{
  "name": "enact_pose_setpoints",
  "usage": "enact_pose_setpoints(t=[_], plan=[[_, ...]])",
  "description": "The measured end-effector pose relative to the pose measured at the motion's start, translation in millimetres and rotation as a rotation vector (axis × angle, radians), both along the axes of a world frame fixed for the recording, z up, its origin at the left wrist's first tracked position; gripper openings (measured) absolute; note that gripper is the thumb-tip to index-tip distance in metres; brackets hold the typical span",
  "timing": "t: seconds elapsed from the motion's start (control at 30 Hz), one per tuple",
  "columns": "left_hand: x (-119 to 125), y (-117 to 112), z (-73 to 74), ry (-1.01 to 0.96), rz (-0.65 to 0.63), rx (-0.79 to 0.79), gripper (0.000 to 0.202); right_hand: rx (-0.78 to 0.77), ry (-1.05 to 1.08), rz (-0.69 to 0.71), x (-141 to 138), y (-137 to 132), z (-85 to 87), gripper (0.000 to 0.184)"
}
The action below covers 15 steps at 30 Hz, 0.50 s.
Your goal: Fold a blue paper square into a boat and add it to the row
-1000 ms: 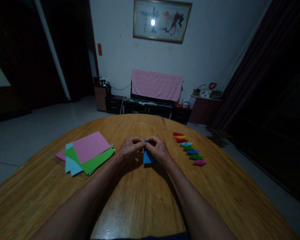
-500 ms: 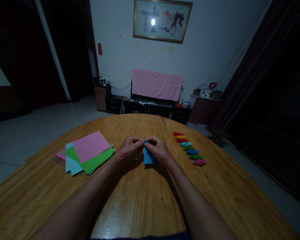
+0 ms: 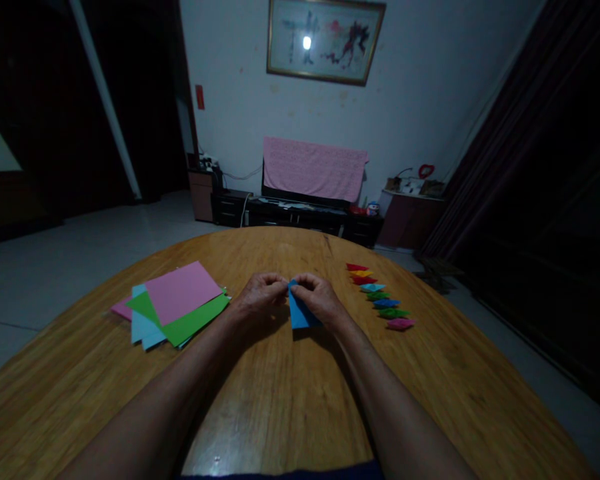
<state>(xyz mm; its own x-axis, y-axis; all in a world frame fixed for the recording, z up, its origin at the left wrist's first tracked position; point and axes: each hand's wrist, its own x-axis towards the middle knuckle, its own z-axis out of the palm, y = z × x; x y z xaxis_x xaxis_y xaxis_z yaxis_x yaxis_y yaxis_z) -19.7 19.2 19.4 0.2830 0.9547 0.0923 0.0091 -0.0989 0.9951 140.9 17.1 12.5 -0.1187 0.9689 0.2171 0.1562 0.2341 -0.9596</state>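
Our right fingers (image 3: 305, 294) pinch the paper (image 3: 303, 317) near its top; our left fingers (image 3: 276, 290) curl there, hold unclear. We need edges flush.

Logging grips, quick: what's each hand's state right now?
Left hand: curled at the top of the blue paper; whether it grips can't be told.
Right hand: closed, holding the blue paper.

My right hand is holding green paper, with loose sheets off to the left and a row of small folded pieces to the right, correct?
Not quite: the paper in your right hand is blue, not green, as the head view shows. The rest stands.
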Motion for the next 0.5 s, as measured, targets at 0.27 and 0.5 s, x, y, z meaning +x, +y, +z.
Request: enact_pose_setpoints(t=[0.27,0.5], plan=[[1.4,-2.5,-0.3,-0.021,0.014,-0.018,0.015,-0.018,-0.002,-0.053,-3.0,-1.4,2.1,0.013],[-0.5,-2.1,3.5,0.007,0.015,-0.016,0.014,-0.028,0.036,-0.049,-4.1,-2.9,2.4,0.013]])
